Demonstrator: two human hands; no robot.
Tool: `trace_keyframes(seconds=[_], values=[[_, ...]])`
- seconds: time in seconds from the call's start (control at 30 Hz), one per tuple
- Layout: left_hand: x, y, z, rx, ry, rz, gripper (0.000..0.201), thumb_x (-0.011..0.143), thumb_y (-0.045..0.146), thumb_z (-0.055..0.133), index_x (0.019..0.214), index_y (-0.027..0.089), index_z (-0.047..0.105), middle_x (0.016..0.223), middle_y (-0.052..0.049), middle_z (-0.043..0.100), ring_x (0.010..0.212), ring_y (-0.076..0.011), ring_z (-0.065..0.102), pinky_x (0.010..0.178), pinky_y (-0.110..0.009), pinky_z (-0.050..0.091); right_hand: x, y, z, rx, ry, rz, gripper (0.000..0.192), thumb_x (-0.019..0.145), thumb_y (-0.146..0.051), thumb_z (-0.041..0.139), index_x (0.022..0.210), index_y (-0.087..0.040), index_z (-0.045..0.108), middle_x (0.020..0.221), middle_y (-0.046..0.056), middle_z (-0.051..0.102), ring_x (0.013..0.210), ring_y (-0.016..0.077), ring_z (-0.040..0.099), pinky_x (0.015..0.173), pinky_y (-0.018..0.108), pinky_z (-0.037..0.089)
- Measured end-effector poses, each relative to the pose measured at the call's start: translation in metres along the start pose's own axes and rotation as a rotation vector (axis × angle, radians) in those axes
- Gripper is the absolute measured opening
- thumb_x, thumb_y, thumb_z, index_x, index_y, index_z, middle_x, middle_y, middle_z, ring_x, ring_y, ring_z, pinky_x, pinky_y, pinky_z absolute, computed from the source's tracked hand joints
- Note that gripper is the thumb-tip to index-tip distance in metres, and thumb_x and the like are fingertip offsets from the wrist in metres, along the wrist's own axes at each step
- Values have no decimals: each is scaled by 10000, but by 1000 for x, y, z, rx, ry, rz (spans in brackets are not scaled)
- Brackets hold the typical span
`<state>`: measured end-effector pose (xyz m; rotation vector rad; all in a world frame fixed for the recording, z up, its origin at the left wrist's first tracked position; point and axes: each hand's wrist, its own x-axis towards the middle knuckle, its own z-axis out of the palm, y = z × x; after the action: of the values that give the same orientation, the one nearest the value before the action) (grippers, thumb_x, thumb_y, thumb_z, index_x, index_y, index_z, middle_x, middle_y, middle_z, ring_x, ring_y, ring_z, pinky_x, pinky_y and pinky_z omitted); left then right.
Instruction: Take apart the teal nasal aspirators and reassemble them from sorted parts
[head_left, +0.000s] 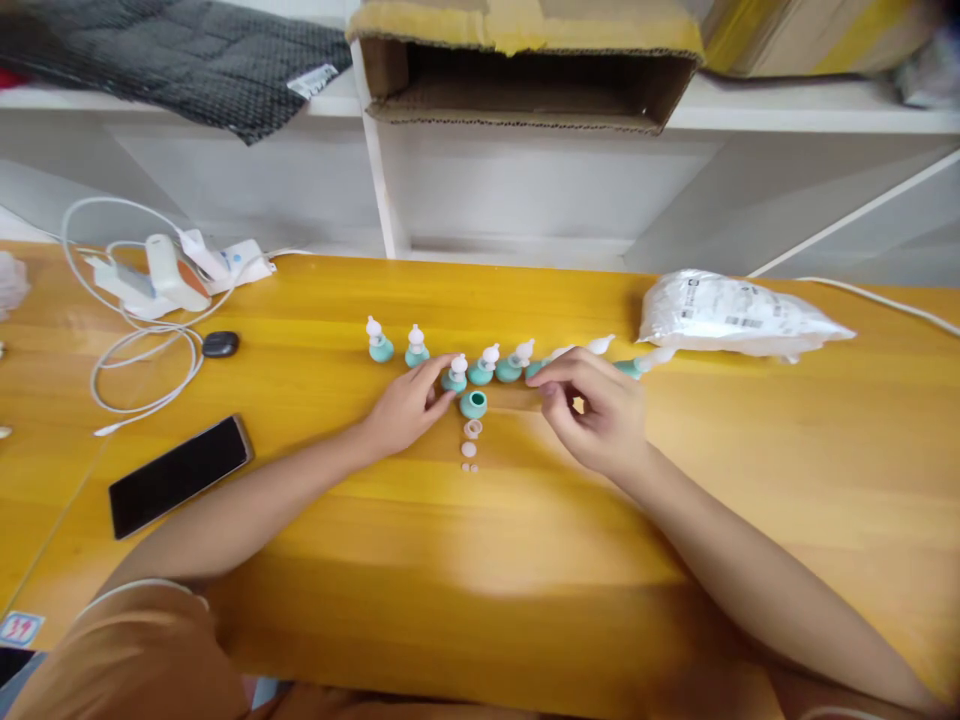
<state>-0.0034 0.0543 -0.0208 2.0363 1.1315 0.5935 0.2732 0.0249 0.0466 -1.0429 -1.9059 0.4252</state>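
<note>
Two hands are working the row: your left hand (409, 405) is pinching a capped piece (454, 373) at twelve o'clock of the open teal base (473, 404), while your right hand (592, 405), curled, grip unclear, is hovering at three o'clock, so be steadying the piece upright.
</note>
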Motion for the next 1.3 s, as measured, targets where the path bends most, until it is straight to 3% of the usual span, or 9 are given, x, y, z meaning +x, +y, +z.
trace_keyframes(seconds=[0.13, 0.3, 0.37, 0.5, 0.6, 0.67, 0.97, 1.1, 1.3], values=[[1, 1, -1, -5, 37, 30, 355, 1032, 202, 673, 1381, 142, 649, 1078, -60, 754, 726, -134, 628, 788, -297, 565, -2, 1, 2, 26, -14, -34, 216, 1004, -74, 592, 1035, -232, 736, 845, 32, 711, 660, 175, 600, 601, 319, 492], [-13, 11, -14, -59, 328, 210, 254, 1058, 198, 632, 1303, 193, 700, 1317, -138, 757, 1208, -233, 734, 1078, -426, 598, -5, -6, 2, 40, 30, -53, 231, 1008, -60, 583, 1061, -241, 718, 808, 15, 679, 624, 165, 591, 557, 301, 481], [-22, 18, -19, -99, 359, 276, 262, 1029, 250, 736, 1287, 209, 717, 1265, -133, 764, 1178, -240, 747, 1039, -419, 616, -9, -13, 5, 70, 31, -59, 244, 1012, -57, 579, 1106, -245, 702, 820, 17, 681, 638, 169, 616, 558, 295, 499], [-40, 39, -22, -344, 100, 317, 327, 1000, 468, 796, 1132, 175, 734, 1008, -91, 739, 828, -176, 708, 717, -285, 583, -28, -26, 18, 167, -67, -139, 322, 1002, -67, 588, 1273, -232, 644, 846, 13, 686, 615, 149, 612, 535, 256, 513], [-50, 55, -20, -609, -261, 107, 493, 1086, 632, 612, 1036, 150, 700, 920, -78, 710, 698, -136, 628, 608, -240, 502, -44, -28, 31, 256, -97, -103, 336, 1024, -164, 619, 1350, -234, 583, 798, -26, 632, 524, 125, 529, 464, 229, 465], [-53, 59, -16, -738, -360, 15, 538, 1092, 668, 580, 1021, 146, 689, 895, -73, 698, 692, -135, 607, 610, -241, 489, -51, -26, 36, 278, -93, -55, 297, 1052, -237, 647, 1341, -245, 576, 782, -41, 612, 508, 120, 517, 469, 226, 481], [-61, 51, -8, -973, -619, -401, 600, 1018, 760, 656, 1181, 185, 611, 678, 83, 509, 405, -58, 416, 364, -170, 353, -56, -16, 30, 123, -207, -319, 477, 1128, -126, 600, 1600, -185, 564, 1112, 95, 809, 881, 187, 795, 738, 281, 668], [-60, 50, -9, -1014, -685, -432, 582, 1006, 745, 698, 1143, 191, 583, 671, 88, 534, 383, -45, 446, 345, -141, 367, -58, -15, 26, 172, -276, -354, 469, 1144, -78, 493, 1602, -146, 572, 1155, 105, 832, 990, 182, 820, 804, 284, 696], [-58, 46, -8, -1064, -699, -455, 545, 1029, 706, 695, 1169, 192, 580, 657, 83, 574, 373, -55, 477, 337, -140, 396, -63, -14, 31, 211, -246, -270, 395, 1096, -132, 671, 1490, -159, 655, 1142, 107, 838, 926, 185, 824, 769, 278, 711]])
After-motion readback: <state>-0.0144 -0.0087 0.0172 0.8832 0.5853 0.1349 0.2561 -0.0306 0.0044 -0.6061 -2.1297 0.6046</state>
